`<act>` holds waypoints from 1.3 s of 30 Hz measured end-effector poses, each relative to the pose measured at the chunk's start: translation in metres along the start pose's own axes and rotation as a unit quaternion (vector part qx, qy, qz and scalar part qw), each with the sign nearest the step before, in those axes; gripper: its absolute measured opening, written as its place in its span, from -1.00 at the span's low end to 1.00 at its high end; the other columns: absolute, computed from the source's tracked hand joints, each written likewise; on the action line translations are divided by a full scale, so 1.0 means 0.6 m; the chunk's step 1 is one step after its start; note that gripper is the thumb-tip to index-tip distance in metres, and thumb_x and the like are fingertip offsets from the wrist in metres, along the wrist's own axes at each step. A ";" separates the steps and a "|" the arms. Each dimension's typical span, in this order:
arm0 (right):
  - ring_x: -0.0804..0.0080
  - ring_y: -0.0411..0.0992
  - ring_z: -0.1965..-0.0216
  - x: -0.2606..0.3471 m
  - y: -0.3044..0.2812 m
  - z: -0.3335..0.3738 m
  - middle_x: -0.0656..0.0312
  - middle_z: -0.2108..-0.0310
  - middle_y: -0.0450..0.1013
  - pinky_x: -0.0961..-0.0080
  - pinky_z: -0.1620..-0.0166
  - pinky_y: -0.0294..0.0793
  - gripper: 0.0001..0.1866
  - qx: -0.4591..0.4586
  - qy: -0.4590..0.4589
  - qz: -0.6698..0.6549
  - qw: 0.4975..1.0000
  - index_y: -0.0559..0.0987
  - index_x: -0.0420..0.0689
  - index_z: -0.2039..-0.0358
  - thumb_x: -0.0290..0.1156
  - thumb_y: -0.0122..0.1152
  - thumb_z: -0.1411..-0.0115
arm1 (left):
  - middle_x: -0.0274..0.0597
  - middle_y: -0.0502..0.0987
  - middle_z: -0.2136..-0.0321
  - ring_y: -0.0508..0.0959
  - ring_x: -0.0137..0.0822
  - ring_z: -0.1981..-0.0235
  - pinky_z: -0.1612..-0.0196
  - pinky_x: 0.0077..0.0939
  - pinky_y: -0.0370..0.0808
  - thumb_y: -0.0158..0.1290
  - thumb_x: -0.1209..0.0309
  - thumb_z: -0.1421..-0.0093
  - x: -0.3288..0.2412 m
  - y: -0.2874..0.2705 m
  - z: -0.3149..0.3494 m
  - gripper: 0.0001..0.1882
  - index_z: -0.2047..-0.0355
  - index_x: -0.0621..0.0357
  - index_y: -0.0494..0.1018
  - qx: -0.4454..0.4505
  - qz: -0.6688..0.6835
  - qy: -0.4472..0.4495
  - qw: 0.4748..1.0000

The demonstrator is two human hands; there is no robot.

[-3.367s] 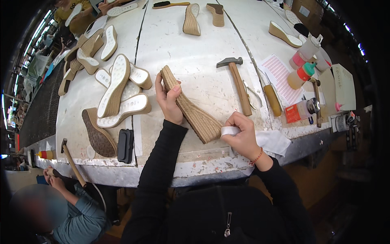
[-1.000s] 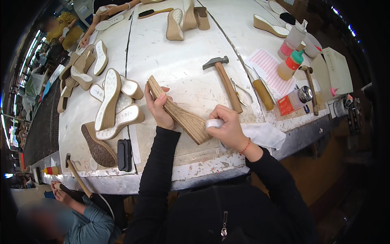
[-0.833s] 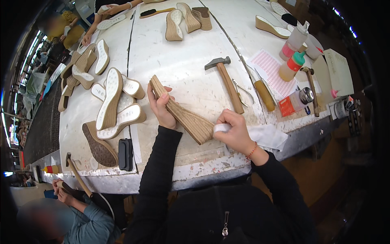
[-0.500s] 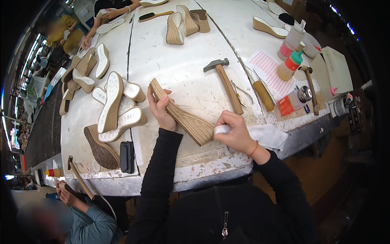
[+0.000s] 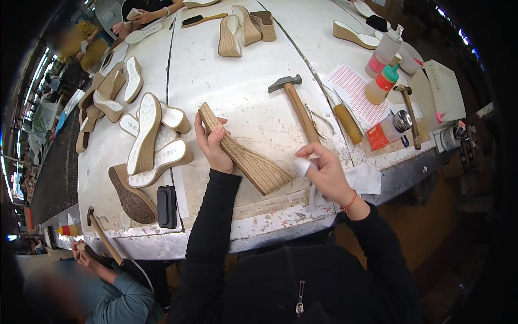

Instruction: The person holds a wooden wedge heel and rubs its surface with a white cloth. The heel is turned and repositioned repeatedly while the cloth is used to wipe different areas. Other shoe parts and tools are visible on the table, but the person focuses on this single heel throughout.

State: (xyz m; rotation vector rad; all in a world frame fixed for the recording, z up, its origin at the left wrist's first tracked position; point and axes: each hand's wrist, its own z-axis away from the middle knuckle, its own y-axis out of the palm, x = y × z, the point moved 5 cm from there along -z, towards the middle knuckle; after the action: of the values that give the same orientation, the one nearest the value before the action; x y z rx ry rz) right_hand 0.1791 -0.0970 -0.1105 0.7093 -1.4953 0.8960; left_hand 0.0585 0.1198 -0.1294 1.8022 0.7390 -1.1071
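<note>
Left hand [image 5: 216,148] grips the rope-covered wedge sole [image 5: 253,166] by its narrow upper end, centre frame; right hand [image 5: 329,175], just off the thick lower end, pinches a motion-blurred white cloth [image 5: 303,166]. Judged risks: pressure at the thick end could twist the sole from that one-ended hold, or braid could snag the cloth. Hidden: sole's far face, tip of hammer [image 5: 301,108] handle behind right hand, whether white fabric [image 5: 364,179] right of centre joins the cloth.

soles [image 5: 144,132] on table [image 5: 226,75] — left of wedge [image 5: 245,154] | hammer [image 5: 301,110] — right of wedge | bottles [image 5: 377,92] farther right
</note>
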 end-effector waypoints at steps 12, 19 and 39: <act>0.07 0.31 0.57 0.021 0.064 0.005 0.06 0.51 0.32 0.28 0.48 0.30 -0.86 -0.096 -0.190 0.230 0.950 0.37 -0.25 0.57 -0.55 0.12 -0.07 | -0.08 0.39 0.25 0.40 -0.34 0.21 0.08 -0.51 0.32 0.01 0.28 -0.03 -0.013 -0.006 0.010 -0.24 -0.20 0.38 0.07 -0.061 -0.014 0.000 0.998; 0.23 0.33 0.60 -0.019 0.036 -0.035 0.08 0.70 0.25 0.38 0.54 0.26 -0.88 -0.094 -0.050 0.132 0.985 0.44 -0.27 0.55 -0.52 0.10 -0.08 | -0.03 0.38 0.20 0.41 -0.31 0.17 0.04 -0.49 0.32 0.02 0.29 -0.05 -0.011 -0.012 0.008 -0.25 -0.20 0.42 0.05 -0.065 -0.015 0.004 0.998; 0.27 0.35 0.55 -0.014 0.023 -0.008 0.05 0.46 0.36 0.35 0.48 0.29 -0.95 -0.068 -0.076 0.131 0.986 0.44 -0.28 0.48 -0.58 0.11 -0.02 | -0.14 0.37 0.26 0.36 -0.43 0.27 0.17 -0.60 0.31 0.03 0.34 -0.07 0.009 -0.017 0.005 -0.32 -0.16 0.41 0.11 -0.080 0.020 -0.021 0.996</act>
State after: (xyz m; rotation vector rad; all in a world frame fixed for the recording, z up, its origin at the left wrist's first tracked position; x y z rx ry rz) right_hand 0.1707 -0.0863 -0.1207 0.4955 -1.7990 0.9413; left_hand 0.0514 0.1221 -0.1388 1.6469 0.7413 -1.0278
